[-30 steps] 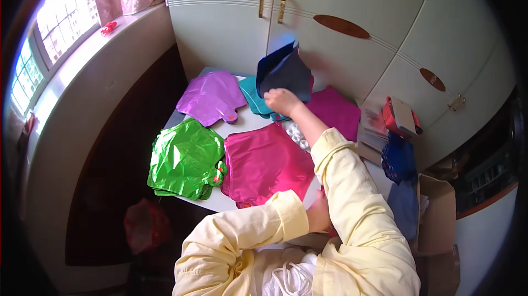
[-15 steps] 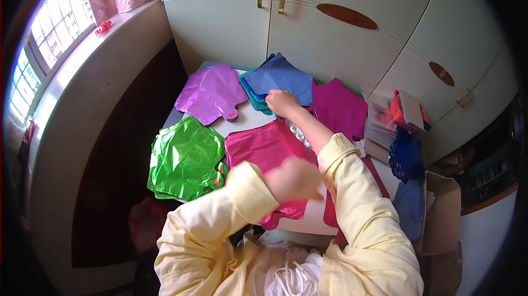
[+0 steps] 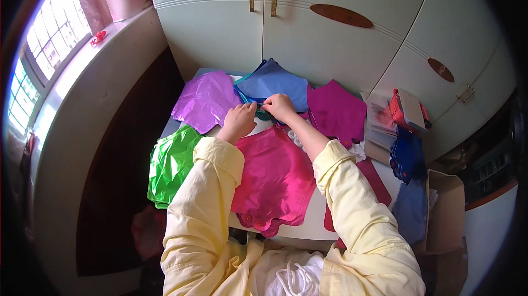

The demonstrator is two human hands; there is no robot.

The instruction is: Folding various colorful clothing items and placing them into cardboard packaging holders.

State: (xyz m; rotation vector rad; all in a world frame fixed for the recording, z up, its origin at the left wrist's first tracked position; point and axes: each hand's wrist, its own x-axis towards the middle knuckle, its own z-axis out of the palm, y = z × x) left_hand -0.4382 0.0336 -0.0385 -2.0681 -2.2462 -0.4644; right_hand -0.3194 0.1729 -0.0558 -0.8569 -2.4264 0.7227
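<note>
Both my hands meet at the near edge of a stack of blue and teal flat sheets at the far side of the table. My right hand is closed with its fingertips pinching at that edge. Just to its left, my left hand has its fingers curled at the same edge; what lies between them is hidden. A shiny purple foil sheet stack lies left of my left hand. Below my hands spreads a glossy pink stack with a scalloped near edge. Small white rings lie beside my right forearm.
Shiny green foil sheets lie at the table's left, partly behind my left sleeve. Magenta sheets sit at the far right. A red basket, dark blue sheets and a cardboard box stand to the right. Cabinet doors rise behind the table.
My left hand has moved up and away from over the pink stack to beside my right hand at the blue and teal sheets. My right hand stays at their near edge.
</note>
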